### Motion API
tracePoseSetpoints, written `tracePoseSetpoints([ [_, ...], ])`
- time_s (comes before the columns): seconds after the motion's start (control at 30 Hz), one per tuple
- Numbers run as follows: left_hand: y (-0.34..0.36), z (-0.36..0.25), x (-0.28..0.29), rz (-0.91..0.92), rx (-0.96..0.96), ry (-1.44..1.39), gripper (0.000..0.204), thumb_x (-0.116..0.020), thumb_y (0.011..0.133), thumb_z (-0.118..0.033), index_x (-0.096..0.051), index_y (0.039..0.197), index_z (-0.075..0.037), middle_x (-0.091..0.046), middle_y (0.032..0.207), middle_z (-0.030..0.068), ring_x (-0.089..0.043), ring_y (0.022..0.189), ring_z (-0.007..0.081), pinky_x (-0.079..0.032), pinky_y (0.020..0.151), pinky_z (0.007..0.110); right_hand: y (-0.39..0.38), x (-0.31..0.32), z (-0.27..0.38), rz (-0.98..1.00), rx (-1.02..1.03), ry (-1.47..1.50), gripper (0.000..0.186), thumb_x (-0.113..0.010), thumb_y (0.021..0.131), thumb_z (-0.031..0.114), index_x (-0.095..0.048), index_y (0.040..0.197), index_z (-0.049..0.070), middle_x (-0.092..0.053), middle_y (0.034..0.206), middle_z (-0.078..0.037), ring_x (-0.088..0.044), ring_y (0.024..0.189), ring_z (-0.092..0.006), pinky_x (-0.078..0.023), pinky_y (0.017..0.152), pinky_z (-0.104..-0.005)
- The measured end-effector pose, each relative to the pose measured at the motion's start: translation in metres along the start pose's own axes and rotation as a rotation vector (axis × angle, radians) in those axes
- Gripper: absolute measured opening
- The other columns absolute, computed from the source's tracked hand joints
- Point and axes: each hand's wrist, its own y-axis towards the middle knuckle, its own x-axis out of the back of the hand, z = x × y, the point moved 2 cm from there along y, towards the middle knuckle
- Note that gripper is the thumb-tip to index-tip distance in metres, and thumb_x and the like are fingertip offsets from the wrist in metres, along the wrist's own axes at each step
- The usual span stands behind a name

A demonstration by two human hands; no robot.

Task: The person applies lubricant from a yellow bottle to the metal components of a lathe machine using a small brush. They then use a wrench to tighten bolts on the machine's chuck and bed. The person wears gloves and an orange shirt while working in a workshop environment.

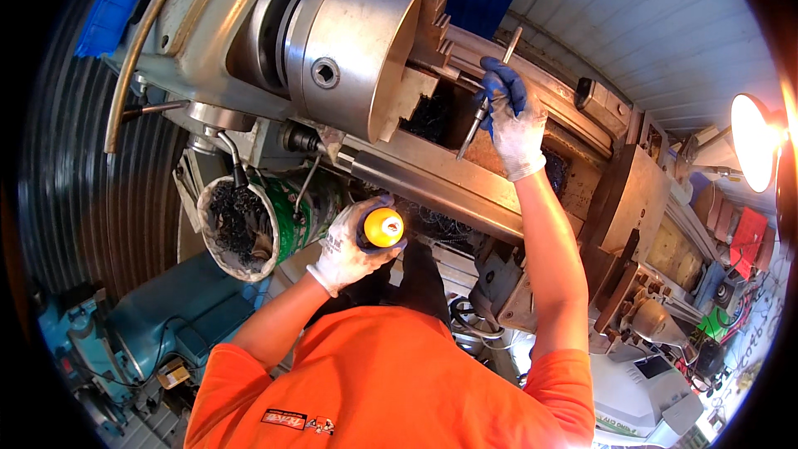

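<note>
My right hand (511, 120), in a white glove with blue-coated fingers, is closed around a slim metal rod (471, 135). It holds the rod at a slant over the lathe bed (449, 179), to the right of the big steel chuck (353, 41). Lower down, in front of the lathe, my left hand (347, 241) wears the same kind of glove. Its fingers wrap around a round thing with an orange-yellow end (383, 228); the rest of it is hidden by the hand and by the viewing angle.
A bucket (278, 237) full of dark metal shavings hangs left of my left hand. The lathe carriage (619, 208) stands to the right of my right arm. A lit lamp (752, 143) shines at the far right, and a teal machine (179, 308) sits lower left.
</note>
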Motion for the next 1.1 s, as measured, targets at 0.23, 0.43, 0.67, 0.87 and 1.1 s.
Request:
tracePoseSetpoints([
  [0.23, 0.002, -0.004, 0.002, 0.003, -0.008, 0.063, 0.067, -0.091, 0.071, -0.013, -0.055, 0.126, -0.001, -0.065, 0.121, 0.0134, -0.067, 0.109, 0.0259, -0.054, 0.097, 0.036, 0.001, 0.024, 0.003, 0.192, 0.425, -0.415, 0.072, -0.067, 0.084, 0.001, -0.042, 0.151, 0.009, -0.066, 0.098, -0.015, -0.066, 0.079, -0.0267, -0.054, 0.073, -0.035],
  [0.43, 0.004, -0.007, 0.005, 0.01, -0.013, 0.072, 0.066, -0.091, 0.072, -0.017, -0.056, 0.126, -0.001, -0.066, 0.118, 0.0142, -0.067, 0.109, 0.0275, -0.054, 0.096, 0.037, 0.011, 0.026, 0.014, 0.159, 0.725, -0.981, 0.077, -0.075, 0.079, 0.01, -0.043, 0.149, 0.011, -0.066, 0.101, -0.022, -0.067, 0.082, -0.0381, -0.055, 0.072, -0.0451],
  [0.67, 0.019, 0.005, -0.01, -0.028, 0.164, -0.027, 0.069, -0.09, 0.074, -0.025, -0.055, 0.129, -0.002, -0.068, 0.117, 0.015, -0.067, 0.107, 0.0232, -0.054, 0.094, 0.036, 0.013, 0.027, 0.008, 0.154, 0.778, -1.155, 0.055, -0.075, 0.084, 0.028, -0.059, 0.135, 0.016, -0.067, 0.101, -0.018, -0.068, 0.078, -0.0333, -0.055, 0.067, -0.0423],
  [0.87, 0.129, 0.013, -0.064, -0.034, 0.244, -0.228, 0.071, -0.087, 0.074, -0.03, -0.053, 0.132, -0.006, -0.068, 0.119, 0.0162, -0.066, 0.109, 0.03, -0.053, 0.095, 0.041, 0.013, 0.031, 0.023, 0.23, 0.73, -1.187, 0.054, -0.074, 0.084, 0.027, -0.059, 0.134, 0.015, -0.067, 0.1, -0.014, -0.069, 0.086, -0.0316, -0.055, 0.073, -0.0408],
  [1.1, 0.181, 0.038, -0.105, -0.057, 0.212, -0.66, 0.077, -0.085, 0.08, -0.031, -0.041, 0.136, -0.001, -0.063, 0.127, 0.017, -0.061, 0.12, 0.0289, -0.048, 0.102, 0.039, 0.016, 0.034, 0.027, 0.299, 0.705, -1.227, 0.053, -0.072, 0.084, 0.03, -0.06, 0.133, 0.015, -0.067, 0.102, -0.013, -0.069, 0.085, -0.03, -0.054, 0.072, -0.0403],
])
